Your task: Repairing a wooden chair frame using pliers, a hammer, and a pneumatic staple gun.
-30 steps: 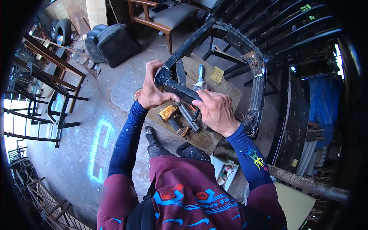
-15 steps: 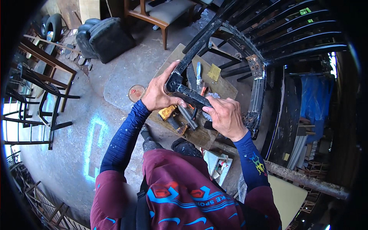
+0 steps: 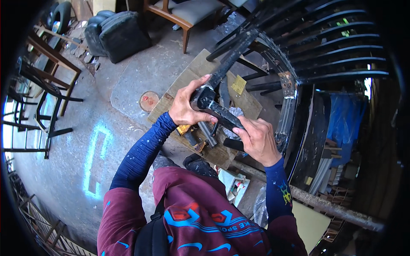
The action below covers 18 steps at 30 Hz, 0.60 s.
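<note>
A black wooden chair frame (image 3: 288,104) with scuffed, worn paint is tilted up in front of me, its slatted back stretching to the upper right. My left hand (image 3: 183,106) is wrapped round one corner of it, thumb along the near rail. On the other end of that rail (image 3: 224,116), my right hand (image 3: 259,138) closes with thumb and fingers. Below the frame lies a worn wooden board (image 3: 198,68), bearing a yellow-and-black power tool (image 3: 197,144), grey metal bars (image 3: 207,133) and crumpled clear plastic (image 3: 232,119). The frame hides part of the board.
A round dish with red bits (image 3: 150,101) sits on the concrete floor to the left. Beyond it are black cushions (image 3: 124,38) and a brown chair (image 3: 185,21). Black chairs (image 3: 49,98) stand far left. A white tray (image 3: 232,183) is near my feet; blue plastic sheeting (image 3: 346,123) hangs right.
The held corner of the chair frame has shifted a little right and toward me, with my left hand on it. A blue-handled tool on the board is now hidden behind the frame.
</note>
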Available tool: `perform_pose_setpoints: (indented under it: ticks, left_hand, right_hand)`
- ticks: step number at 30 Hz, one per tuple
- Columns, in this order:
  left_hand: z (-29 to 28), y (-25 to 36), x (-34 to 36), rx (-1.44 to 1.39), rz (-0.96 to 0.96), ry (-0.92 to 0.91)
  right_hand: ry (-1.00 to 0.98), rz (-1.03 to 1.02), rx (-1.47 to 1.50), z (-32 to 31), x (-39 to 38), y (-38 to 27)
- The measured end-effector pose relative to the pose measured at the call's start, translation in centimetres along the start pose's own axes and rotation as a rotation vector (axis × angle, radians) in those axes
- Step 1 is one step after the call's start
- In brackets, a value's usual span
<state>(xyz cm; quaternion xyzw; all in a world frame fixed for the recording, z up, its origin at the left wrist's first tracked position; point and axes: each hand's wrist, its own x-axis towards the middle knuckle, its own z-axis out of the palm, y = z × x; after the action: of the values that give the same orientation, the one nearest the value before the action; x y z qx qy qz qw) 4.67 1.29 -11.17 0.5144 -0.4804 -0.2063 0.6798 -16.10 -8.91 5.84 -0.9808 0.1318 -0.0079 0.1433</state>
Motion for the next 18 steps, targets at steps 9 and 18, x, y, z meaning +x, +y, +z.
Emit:
perform_pose_setpoints:
  ticks: [9, 18]
  left_hand:
    - [0.6, -0.3, -0.1, 0.008, 0.107, 0.077]
    - [1.1, -1.5, -1.0, -0.046, -0.046, 0.069]
  right_hand:
    - [-0.011, 0.051, 0.02, -0.4, 0.0, -0.4]
    - [0.217, -0.035, 0.295, 6.3, -9.3, -4.0]
